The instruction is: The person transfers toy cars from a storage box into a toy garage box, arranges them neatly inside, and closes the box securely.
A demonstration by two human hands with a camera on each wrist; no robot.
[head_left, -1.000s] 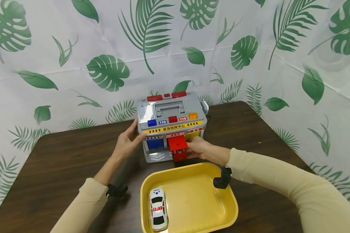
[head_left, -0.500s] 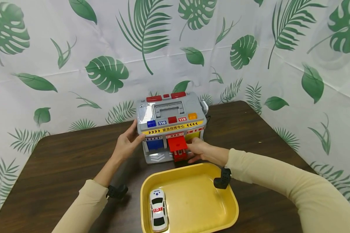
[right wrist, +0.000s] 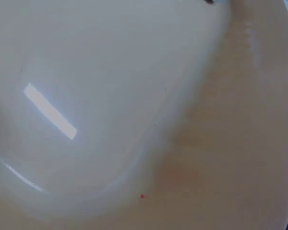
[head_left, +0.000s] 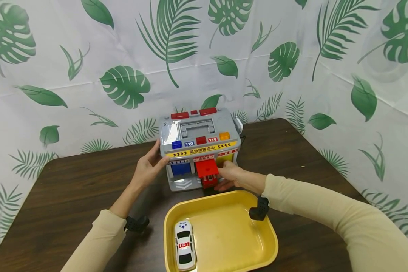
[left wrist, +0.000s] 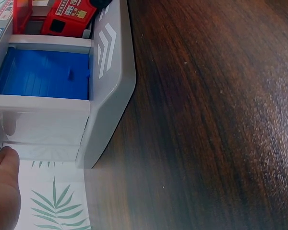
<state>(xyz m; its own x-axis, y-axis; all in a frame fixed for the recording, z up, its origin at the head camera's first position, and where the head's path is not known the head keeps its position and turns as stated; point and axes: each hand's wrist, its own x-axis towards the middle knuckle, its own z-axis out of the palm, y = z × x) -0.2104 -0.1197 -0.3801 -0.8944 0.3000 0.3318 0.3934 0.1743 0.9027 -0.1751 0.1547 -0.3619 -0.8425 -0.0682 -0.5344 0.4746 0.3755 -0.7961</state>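
Observation:
A grey toy rescue station [head_left: 202, 130] stands on the dark wooden table. My left hand [head_left: 146, 166] grips its left side, thumb on the front edge of the roof; in the left wrist view the fingertips [left wrist: 8, 160] show at the left edge. In the middle bay, a red toy fire truck [head_left: 209, 180] sits tilted under a raised red door [head_left: 207, 167]; the left wrist view shows the truck [left wrist: 69, 18] partly. My right hand [head_left: 232, 173] holds the truck from its right side, with its fingertips hidden behind the truck and door.
A yellow tray [head_left: 238, 234] lies in front of the station, with a white toy police car [head_left: 184, 245] along its left side. Beside the red door are a blue door [head_left: 181, 169] and a yellow door [head_left: 225, 158]. A leaf-patterned cloth [head_left: 190, 87] hangs behind the table.
The fire truck has tipped, showing more of its windowed end below the red door. My right hand's lower fingers have shifted slightly beside it. The left hand stays on the station.

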